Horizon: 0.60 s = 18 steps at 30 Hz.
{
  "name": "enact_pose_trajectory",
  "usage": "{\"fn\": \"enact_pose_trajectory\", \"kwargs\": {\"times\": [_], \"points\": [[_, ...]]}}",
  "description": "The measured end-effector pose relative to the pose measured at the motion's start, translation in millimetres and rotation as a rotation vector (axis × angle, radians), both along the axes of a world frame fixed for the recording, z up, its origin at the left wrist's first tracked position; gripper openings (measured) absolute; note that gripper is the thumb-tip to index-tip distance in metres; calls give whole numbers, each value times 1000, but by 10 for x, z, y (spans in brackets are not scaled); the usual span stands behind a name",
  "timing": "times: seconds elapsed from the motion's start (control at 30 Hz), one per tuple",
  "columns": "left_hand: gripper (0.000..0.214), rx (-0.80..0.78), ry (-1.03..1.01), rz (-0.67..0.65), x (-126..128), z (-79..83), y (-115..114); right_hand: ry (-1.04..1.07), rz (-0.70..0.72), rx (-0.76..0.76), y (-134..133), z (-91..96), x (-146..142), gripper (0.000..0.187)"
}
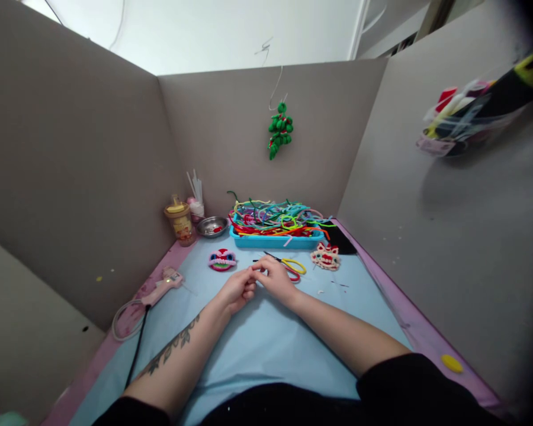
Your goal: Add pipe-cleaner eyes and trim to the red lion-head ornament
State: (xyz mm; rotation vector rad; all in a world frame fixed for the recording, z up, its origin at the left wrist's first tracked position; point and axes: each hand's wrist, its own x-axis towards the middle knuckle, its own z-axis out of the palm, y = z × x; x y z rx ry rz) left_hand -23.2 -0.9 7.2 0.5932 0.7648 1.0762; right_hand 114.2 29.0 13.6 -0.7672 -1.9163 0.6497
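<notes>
Two bare hands are meeting fingertip to fingertip above a blue cloth [266,337]. The left hand [238,289] is curling its fingers inward while the right hand [276,279] is reaching across with thumb and forefinger drawn together, a pose probably serving fine, two-sided control; whether either is grasping anything small cannot be told, since the fingers are hiding the space between. The scissors [286,261] are lying just behind the right hand, partly covered by it, their red and yellow handles pointing rightward, presumably for quick pick-up. A purple mask [222,260] and a cream mask [326,258] are flanking this middle area, apparently set aside yet within sight. Fuzzy wires [288,212] are spilling over a blue tray [275,242] at the back, where the rim is likely keeping most of them gathered. A glue gun [162,288] is resting at the left, its cord trailing outward, perhaps away from the forearms. A green ornament [280,127] is hanging against the rear panel [217,118], likely sparing table space.
</notes>
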Motion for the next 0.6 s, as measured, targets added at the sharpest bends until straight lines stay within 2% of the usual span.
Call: {"fn": "enact_pose_trajectory", "kwargs": {"times": [0.13,0.23,0.33,0.47,0.6], "points": [[16,-129,-125,-17,19,35,-13,14,-18,31,8,-17,8,14],[23,-207,-209,17,35,71,-23,99,-104,-25,61,-44,23,9],[27,-232,-230,102,38,88,-24,220,-154,-233,152,-86,49,12],[26,-257,-187,163,17,93,-2,457,-51,-638,240,-125,64,25],[31,-240,-216,158,-19,54,34,534,76,-764,212,-111,30,25]]}}
